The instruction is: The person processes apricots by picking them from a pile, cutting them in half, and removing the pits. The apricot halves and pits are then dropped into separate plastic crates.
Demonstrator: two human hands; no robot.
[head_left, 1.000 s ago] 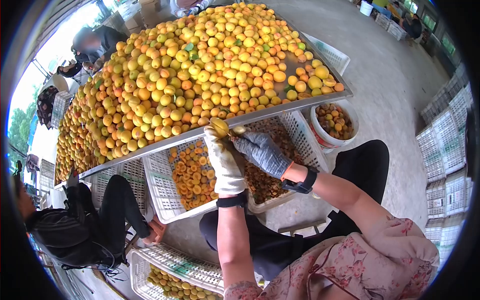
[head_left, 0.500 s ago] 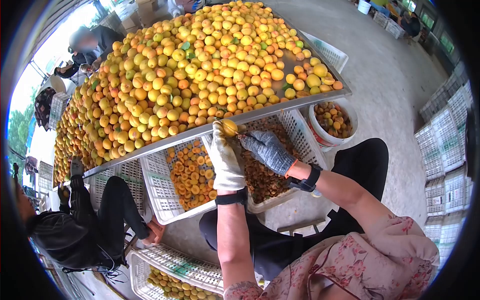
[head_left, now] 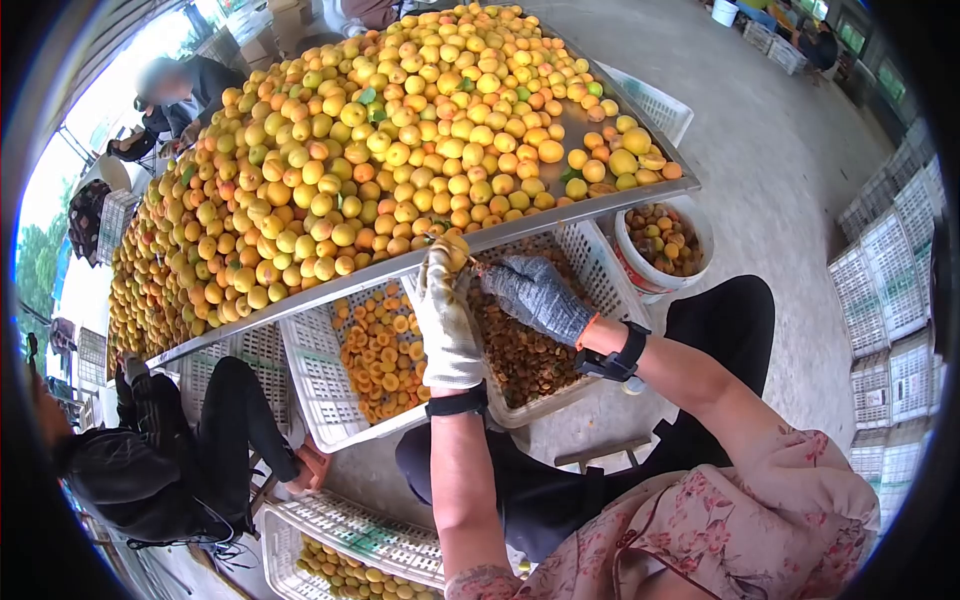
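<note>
My left hand (head_left: 446,318), in a white work glove, holds a yellow apricot (head_left: 455,248) up at the front edge of the metal table (head_left: 520,232). My right hand (head_left: 533,296), in a grey glove, is closed on a small tool whose tip touches the apricot; the tool is mostly hidden. Both hands hover over two white plastic crates: the left crate (head_left: 320,375) holds orange apricot halves, the right crate (head_left: 600,262) holds brownish pits. A big heap of whole apricots (head_left: 380,150) covers the table.
A white bucket (head_left: 664,243) of discoloured fruit stands right of the crates. Another person in black (head_left: 180,440) sits at my left, and more people work at the table's far side. Stacked white crates (head_left: 890,290) line the right. A crate with fruit (head_left: 350,560) lies below.
My hands stayed at the table edge; the apricot turned slightly in my left hand while my right hand worked at it. The person at my left lowered an arm.
</note>
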